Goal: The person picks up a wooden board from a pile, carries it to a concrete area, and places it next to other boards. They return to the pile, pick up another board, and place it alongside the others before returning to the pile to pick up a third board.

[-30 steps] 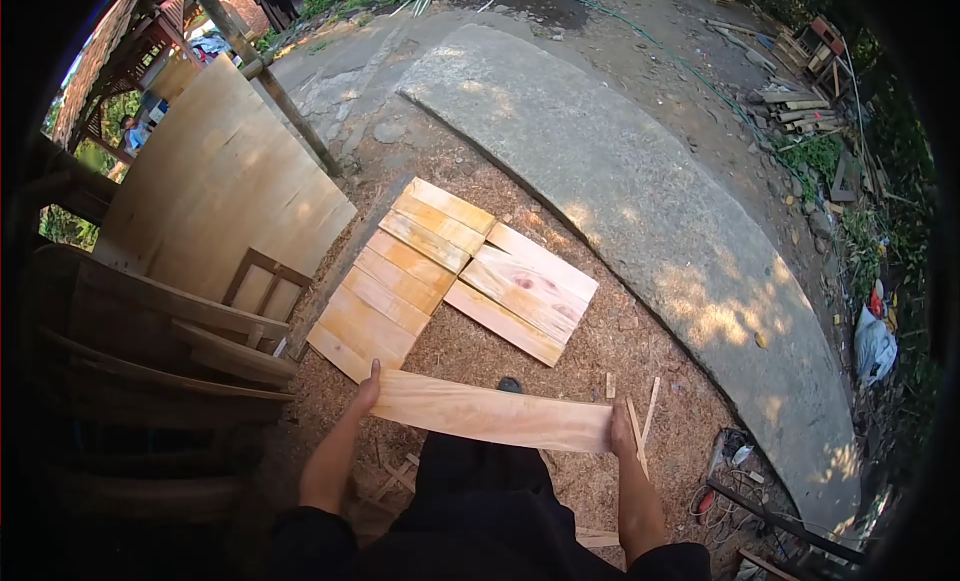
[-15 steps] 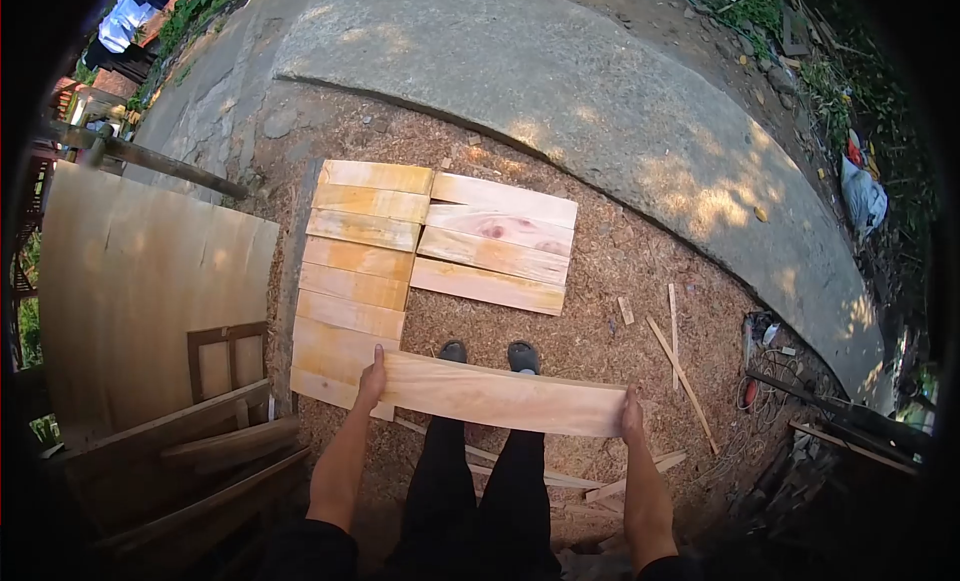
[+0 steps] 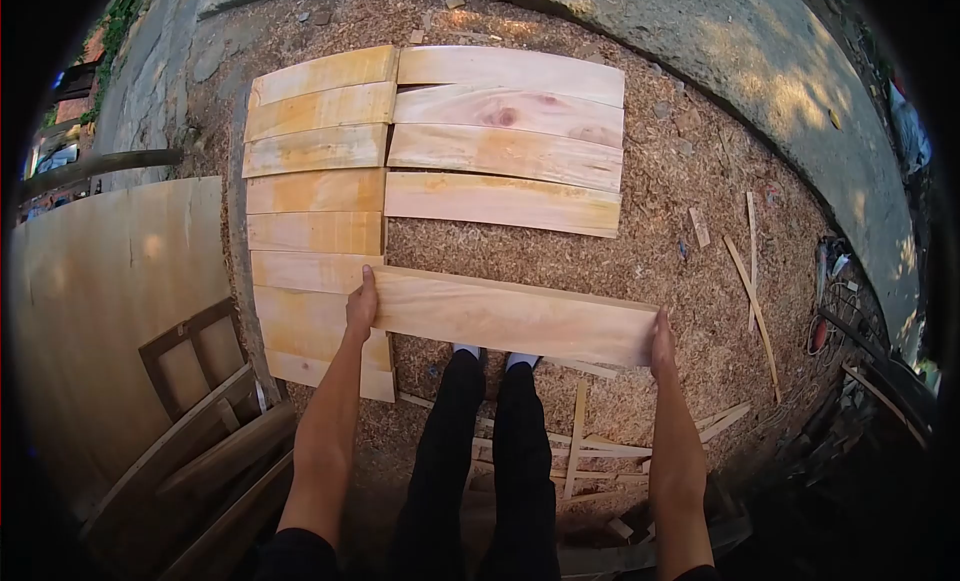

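Observation:
Between my two hands I carry a pale wooden board (image 3: 515, 313), held level in front of my legs. My left hand (image 3: 363, 301) is closed on its left end, and my right hand (image 3: 661, 343) grips the right end. Beyond it, several boards lie side by side in two columns on the ground. The left column's boards (image 3: 318, 233) show orange-yellow staining. In the right column, the nearest board (image 3: 502, 202) lies apart from the held one, with a strip of wood shavings between them. A knotty pinkish board (image 3: 505, 113) lies farther up that column.
Wood shavings (image 3: 690, 291) cover the ground. A large plywood sheet (image 3: 110, 291) and a small wooden frame (image 3: 190, 356) stand at left. Thin strips (image 3: 752, 306) lie at right, near cables and a tool (image 3: 825, 316). A concrete slab (image 3: 700, 51) edges the far side.
The view has tilted down and moved closer to the laid boards. The held board has moved forward with both hands, toward the near end of the right column.

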A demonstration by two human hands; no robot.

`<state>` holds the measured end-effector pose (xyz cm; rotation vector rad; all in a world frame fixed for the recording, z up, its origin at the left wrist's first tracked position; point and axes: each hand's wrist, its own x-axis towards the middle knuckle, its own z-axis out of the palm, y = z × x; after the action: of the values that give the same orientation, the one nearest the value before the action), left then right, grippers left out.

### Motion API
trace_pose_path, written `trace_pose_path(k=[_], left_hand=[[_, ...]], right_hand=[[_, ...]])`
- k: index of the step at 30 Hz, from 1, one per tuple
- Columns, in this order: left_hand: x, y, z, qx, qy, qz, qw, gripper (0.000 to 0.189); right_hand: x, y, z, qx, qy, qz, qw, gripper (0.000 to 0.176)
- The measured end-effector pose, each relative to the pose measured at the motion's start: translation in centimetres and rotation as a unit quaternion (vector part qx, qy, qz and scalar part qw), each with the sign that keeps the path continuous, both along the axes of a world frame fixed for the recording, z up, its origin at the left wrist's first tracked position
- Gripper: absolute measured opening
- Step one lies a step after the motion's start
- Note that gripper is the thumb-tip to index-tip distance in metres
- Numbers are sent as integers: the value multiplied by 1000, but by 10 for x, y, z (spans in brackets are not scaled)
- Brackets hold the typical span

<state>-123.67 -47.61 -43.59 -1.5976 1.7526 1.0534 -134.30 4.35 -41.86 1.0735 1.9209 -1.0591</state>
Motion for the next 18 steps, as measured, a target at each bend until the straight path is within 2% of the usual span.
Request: trace_pose_path(k=[2, 5, 8, 11, 14, 17, 18], left_hand=[[-10, 4, -28, 6, 5, -3, 1000, 83], [-19, 6, -63, 2, 25, 15, 1000, 82], [-26, 5, -91, -13, 29, 26, 999, 82], [-32, 3, -113, -4, 42, 31, 999, 84], [-31, 3, -133, -41, 60, 22, 997, 86], [-31, 3, -142, -53, 74, 51, 995, 85], [-31, 3, -144, -50, 72, 61, 994, 84]], right_hand=[[-2, 2, -34, -36, 22, -1, 999, 88], [-8, 10, -88, -22, -16, -23, 999, 87], [-15, 12, -126, -14, -7, 1, 1000, 88], [-22, 8, -153, -28, 3, -10, 1000, 88], [-34, -1, -167, -7, -2, -4, 1000, 91], [-42, -6, -182, 38, -21, 23, 999, 92], [-44, -8, -187, 78, 12, 43, 996, 90]])
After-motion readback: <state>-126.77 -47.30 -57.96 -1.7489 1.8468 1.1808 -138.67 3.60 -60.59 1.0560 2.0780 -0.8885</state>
